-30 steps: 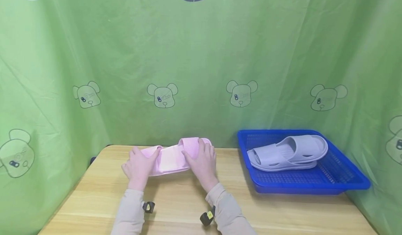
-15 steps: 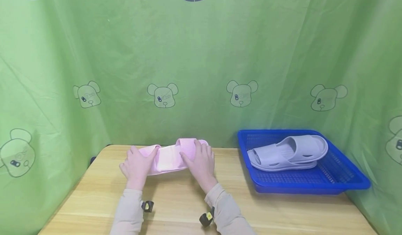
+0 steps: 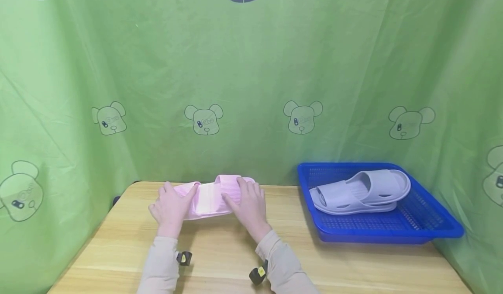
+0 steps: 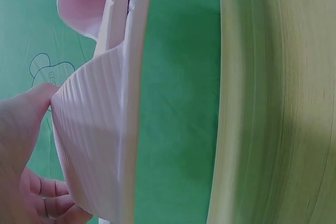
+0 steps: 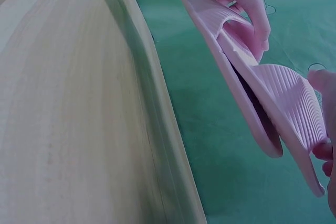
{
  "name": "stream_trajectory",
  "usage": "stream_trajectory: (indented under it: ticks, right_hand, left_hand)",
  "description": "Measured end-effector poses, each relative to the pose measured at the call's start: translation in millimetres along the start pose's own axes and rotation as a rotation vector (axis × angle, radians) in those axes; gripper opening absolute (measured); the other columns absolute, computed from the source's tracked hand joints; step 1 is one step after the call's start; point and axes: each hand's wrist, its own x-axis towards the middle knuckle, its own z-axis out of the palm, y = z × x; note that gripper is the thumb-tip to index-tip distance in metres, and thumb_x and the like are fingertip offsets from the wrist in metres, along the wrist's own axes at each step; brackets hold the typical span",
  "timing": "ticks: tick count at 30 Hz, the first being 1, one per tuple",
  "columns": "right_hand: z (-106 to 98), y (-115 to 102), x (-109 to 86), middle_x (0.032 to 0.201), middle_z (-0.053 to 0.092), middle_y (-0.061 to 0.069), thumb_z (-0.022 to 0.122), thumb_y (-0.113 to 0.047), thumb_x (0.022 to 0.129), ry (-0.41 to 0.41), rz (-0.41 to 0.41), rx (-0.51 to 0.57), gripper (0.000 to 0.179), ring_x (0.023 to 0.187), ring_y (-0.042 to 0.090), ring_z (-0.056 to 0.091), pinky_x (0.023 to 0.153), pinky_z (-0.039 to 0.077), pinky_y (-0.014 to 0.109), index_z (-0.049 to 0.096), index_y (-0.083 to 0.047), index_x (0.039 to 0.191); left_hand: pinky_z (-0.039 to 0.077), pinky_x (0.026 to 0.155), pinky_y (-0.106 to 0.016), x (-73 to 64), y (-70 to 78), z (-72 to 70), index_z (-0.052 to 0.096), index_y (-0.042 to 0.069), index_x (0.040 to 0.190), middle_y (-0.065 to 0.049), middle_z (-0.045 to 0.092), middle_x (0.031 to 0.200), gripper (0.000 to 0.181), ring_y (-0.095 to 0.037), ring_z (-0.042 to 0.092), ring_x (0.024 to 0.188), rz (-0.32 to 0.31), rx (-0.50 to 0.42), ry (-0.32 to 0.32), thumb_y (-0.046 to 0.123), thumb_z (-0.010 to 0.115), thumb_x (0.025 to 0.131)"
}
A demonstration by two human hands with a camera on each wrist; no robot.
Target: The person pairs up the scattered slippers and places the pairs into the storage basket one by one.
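A pair of pink slippers with ribbed straps is held up above the table, one overlapping the other heel to toe. My left hand (image 3: 170, 209) grips the left pink slipper (image 4: 92, 129) at its strap, thumb on the near side and fingers round the far side. The right pink slipper (image 5: 289, 93) is gripped at its strap by my right hand (image 3: 249, 206). Its sole partly lies on the left one, with a dark gap between the two soles in the right wrist view. Both slippers are clear of the tabletop, tilted slightly.
On the right of the wooden table (image 3: 220, 259) stands a blue plastic basket (image 3: 377, 237). Two grey slippers (image 3: 361, 191) lie stacked inside it. A green curtain (image 3: 251, 67) with bear prints hangs behind and at both sides.
My right hand has shifted left with its slipper, so the two pink slippers overlap more. My left hand has moved only slightly left. The basket and grey slippers are unchanged.
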Motion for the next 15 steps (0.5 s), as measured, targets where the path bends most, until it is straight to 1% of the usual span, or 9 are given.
stream_trajectory:
  ticks: [5,8,15]
  right_hand:
    - [0.4,0.1,-0.7,0.117,0.065,0.008,0.062,-0.058,0.086,0.009,-0.038,0.012,0.065,0.105,0.024,0.055,0.083,0.045,0.036,0.055,-0.011,0.130]
    - [0.4,0.3,-0.7,0.117,0.065,0.008,0.063,-0.057,0.085,0.019,-0.061,0.025,0.063,0.105,0.024,0.055,0.082,0.045,0.035,0.056,-0.012,0.129]
    - [0.4,1.7,-0.3,0.119,0.065,0.007,0.065,-0.057,0.084,0.015,-0.104,0.017,0.066,0.108,0.024,0.055,0.085,0.045,0.037,0.055,-0.012,0.131]
  left_hand:
    - [0.042,0.073,-0.050,-0.4,-0.1,-1.4,0.049,0.001,0.118,-0.020,0.058,0.105,0.094,-0.042,0.064,0.081,0.009,0.005,0.001,0.083,0.055,0.073]
    - [0.042,0.074,-0.051,0.3,-0.4,-1.9,0.049,0.001,0.118,-0.020,0.058,0.105,0.093,-0.042,0.064,0.081,0.009,0.004,-0.004,0.082,0.055,0.074]
    - [0.042,0.079,-0.052,3.0,-2.8,-3.9,0.046,0.000,0.128,-0.021,0.057,0.113,0.098,-0.042,0.064,0.087,-0.006,0.002,-0.027,0.083,0.053,0.075]
